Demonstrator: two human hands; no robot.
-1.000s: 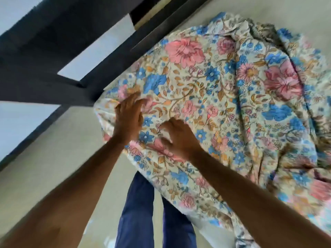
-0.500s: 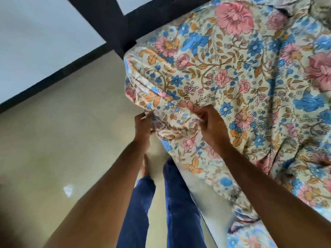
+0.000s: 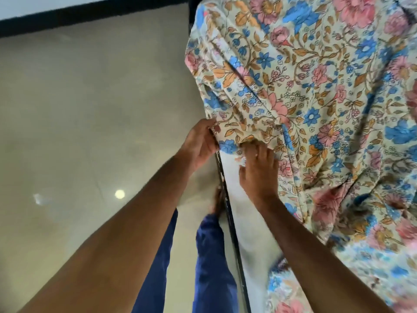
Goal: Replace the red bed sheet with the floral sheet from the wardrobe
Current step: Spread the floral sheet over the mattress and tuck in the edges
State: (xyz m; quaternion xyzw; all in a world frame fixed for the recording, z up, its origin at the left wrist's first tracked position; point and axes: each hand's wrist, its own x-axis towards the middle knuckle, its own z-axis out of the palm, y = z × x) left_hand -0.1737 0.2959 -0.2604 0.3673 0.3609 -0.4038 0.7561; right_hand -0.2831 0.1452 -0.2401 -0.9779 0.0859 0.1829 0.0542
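The floral sheet (image 3: 316,98) fills the right side of the view, draped in folds over the corner of the bed, its lower hem bunched right where both hands meet it. The beige tiled floor (image 3: 79,120) takes up the left, with a dark skirting band (image 3: 90,12) along the top. Below the hem a strip of white mattress side (image 3: 234,188) shows bare, edged by a dark bed frame (image 3: 232,233) — the person's blue trouser legs (image 3: 207,256) stand just beside it. The left hand (image 3: 200,145) pinches the sheet's corner edge at the frame; the right hand (image 3: 259,170) has its fingers curled into the hem beside it, seemingly gripping cloth, though the fingertips are hidden. Half a second ago the hands held the fabric higher on the corner — now the hem sits lower against the mattress side.
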